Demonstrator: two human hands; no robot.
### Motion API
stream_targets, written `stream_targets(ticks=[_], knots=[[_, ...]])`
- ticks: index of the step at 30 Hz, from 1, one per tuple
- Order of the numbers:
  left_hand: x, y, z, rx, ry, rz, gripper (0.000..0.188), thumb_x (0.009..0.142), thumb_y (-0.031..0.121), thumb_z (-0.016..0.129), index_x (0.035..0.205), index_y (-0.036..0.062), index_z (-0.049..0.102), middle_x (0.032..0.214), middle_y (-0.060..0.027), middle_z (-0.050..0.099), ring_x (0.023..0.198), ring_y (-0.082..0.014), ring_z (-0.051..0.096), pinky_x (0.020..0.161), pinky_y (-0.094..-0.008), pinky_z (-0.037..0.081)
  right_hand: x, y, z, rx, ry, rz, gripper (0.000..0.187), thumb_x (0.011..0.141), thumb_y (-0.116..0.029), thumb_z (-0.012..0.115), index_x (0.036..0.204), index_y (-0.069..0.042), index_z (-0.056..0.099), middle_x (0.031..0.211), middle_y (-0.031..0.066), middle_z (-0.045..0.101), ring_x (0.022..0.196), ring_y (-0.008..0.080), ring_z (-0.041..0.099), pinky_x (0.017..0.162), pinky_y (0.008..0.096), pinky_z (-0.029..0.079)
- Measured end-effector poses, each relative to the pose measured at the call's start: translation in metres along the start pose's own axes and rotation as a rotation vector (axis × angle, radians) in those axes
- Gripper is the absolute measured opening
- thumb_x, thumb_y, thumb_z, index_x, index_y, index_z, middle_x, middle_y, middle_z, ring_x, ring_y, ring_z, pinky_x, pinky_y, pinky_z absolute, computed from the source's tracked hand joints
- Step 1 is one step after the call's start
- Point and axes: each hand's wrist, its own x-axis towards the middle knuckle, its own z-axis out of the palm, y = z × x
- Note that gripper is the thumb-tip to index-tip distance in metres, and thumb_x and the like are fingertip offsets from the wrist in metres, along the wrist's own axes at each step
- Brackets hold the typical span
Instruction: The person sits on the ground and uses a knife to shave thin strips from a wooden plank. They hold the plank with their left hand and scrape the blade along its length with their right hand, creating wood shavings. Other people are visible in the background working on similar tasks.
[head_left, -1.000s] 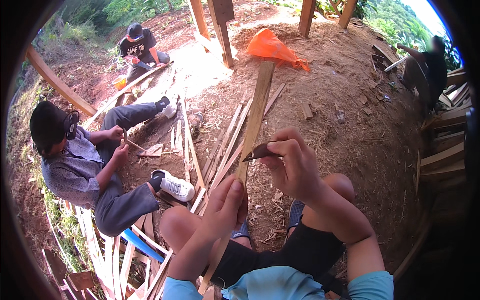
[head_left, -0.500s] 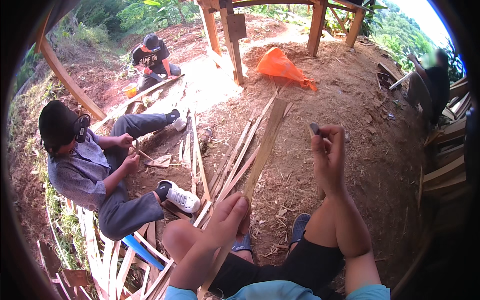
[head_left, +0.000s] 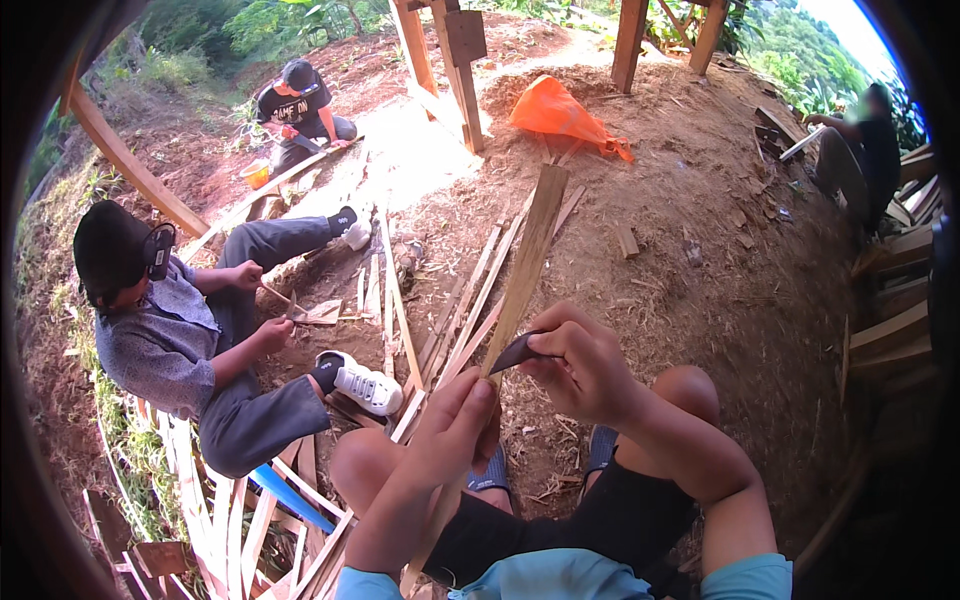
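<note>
A long, flat bamboo strip [head_left: 532, 245] runs from my lap up and away from me. My left hand [head_left: 455, 425] is closed around it near its middle, thumb on top. In my right hand [head_left: 580, 365] is a dark knife blade [head_left: 518, 350], pinched between thumb and fingers. Its tip end meets the strip just above my left thumb. The knife's handle is hidden in or behind my right hand.
Several loose strips [head_left: 465, 310] lie on the ground ahead, with more piled [head_left: 235, 530] at lower left. A seated person [head_left: 160, 330] works close on my left; another crouches farther off [head_left: 300, 110]. An orange bag [head_left: 565, 115] lies beyond the strip, near wooden posts [head_left: 460, 90].
My right hand has come down and left, bringing the knife blade from beside the strip onto it. My left hand keeps its grip. The near person's hands have moved apart.
</note>
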Motion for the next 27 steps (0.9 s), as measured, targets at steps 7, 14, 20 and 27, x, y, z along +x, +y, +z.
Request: stream_targets(ticks=[7, 14, 20, 27], knots=[[-0.005, 0.012, 0.009, -0.016, -0.035, -0.07, 0.033, 0.097, 0.034, 0.034, 0.081, 0.0064, 0.043, 0.051, -0.0024, 0.045, 0.036, -0.0083, 0.041, 0.034, -0.0199, 0.033, -0.004, 0.003, 0.007, -0.019, 0.198, -0.122, 0.021, 0.079, -0.013, 0.068, 0.086, -0.004, 0.051, 0.08, 0.0106, 0.054, 0.057, 0.0181, 0.056, 0.046, 0.0288, 0.044], [-0.02, 0.0, 0.011, 0.085, -0.153, -0.047, 0.032, 0.097, 0.033, 0.035, 0.081, 0.0068, 0.044, 0.053, -0.002, 0.047, 0.04, -0.008, 0.044, 0.036, -0.0197, 0.036, 0.025, 0.018, -0.046, 0.168, 0.705, 0.322, 0.017, 0.088, -0.009, 0.058, 0.094, -0.003, 0.044, 0.085, 0.0052, 0.051, 0.057, 0.0042, 0.04, 0.046, 0.0201, 0.034], [-0.016, 0.008, -0.013, -0.029, -0.03, -0.05, 0.032, 0.097, 0.033, 0.036, 0.082, 0.0062, 0.046, 0.056, -0.0016, 0.048, 0.042, -0.0077, 0.046, 0.037, -0.0191, 0.036, 0.008, -0.013, -0.015, 0.045, 0.14, -0.03, 0.018, 0.08, -0.009, 0.068, 0.084, -0.001, 0.052, 0.082, 0.0111, 0.056, 0.062, 0.012, 0.056, 0.048, 0.0238, 0.042], [-0.019, 0.01, -0.007, -0.011, -0.013, 0.074, 0.029, 0.097, 0.03, 0.037, 0.086, 0.0049, 0.045, 0.055, 0.0006, 0.045, 0.041, -0.0065, 0.043, 0.035, -0.019, 0.034, 0.006, -0.011, 0.003, 0.07, 0.023, -0.01, 0.02, 0.079, -0.01, 0.069, 0.086, -0.003, 0.052, 0.084, 0.013, 0.057, 0.066, 0.0166, 0.06, 0.052, 0.0262, 0.046]])
